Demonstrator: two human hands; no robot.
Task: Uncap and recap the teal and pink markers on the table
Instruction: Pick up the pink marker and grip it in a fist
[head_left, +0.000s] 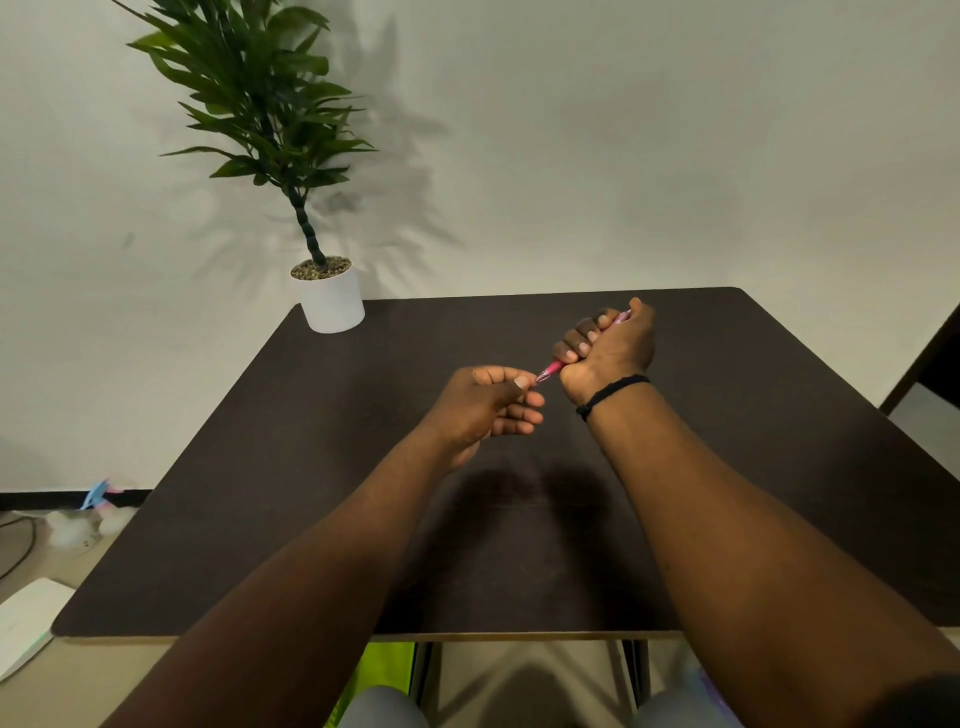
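Observation:
My right hand (610, 351) is closed in a fist around the pink marker (551, 369), held above the middle of the dark table (260, 493). The marker's lower end sticks out toward the left and its far end shows past my thumb. My left hand (488, 402) pinches that lower end between thumb and forefinger; whether it holds the cap or the tip is too small to tell. No teal marker is in view.
A potted plant in a white pot (333, 301) stands at the table's far left corner against the wall. A white object (26, 623) and cables lie on the floor to the left. A black band circles my right wrist.

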